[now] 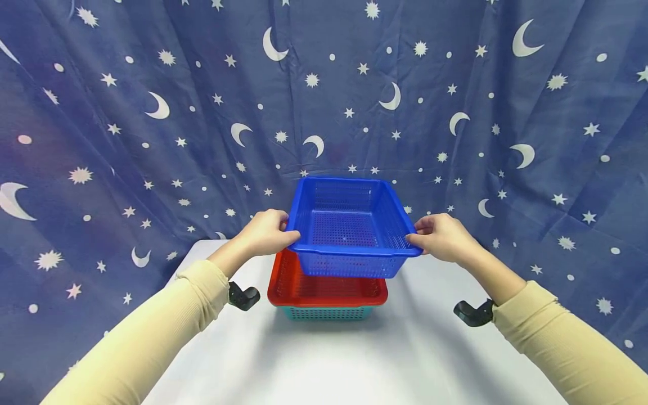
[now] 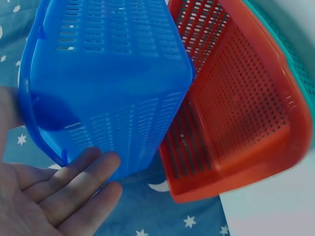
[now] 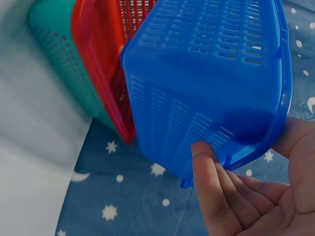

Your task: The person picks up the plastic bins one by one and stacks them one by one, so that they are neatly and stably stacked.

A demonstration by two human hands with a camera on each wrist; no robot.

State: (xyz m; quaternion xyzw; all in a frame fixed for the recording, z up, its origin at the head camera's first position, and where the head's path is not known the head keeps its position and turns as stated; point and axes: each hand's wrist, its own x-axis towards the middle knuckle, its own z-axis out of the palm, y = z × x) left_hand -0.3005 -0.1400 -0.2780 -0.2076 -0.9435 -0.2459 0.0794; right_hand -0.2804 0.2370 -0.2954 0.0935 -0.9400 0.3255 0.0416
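Both hands hold a blue plastic basket (image 1: 344, 225) by its left and right rims, raised above the other baskets. My left hand (image 1: 265, 232) pinches the left rim, thumb on top; in the left wrist view its fingers (image 2: 81, 187) lie under the rim against the perforated side. The right hand (image 1: 441, 236) grips the opposite rim the same way, with its fingers (image 3: 211, 182) below in the right wrist view. Beneath the blue basket, a red basket (image 1: 326, 298) sits nested inside a green basket (image 1: 326, 313). The blue basket hides much of the red one's inside.
The stacked baskets stand on a white table (image 1: 324, 360). A dark blue curtain (image 1: 324, 101) with white moons and stars hangs right behind it. Black straps with curved pieces (image 1: 244, 296) show at both wrists.
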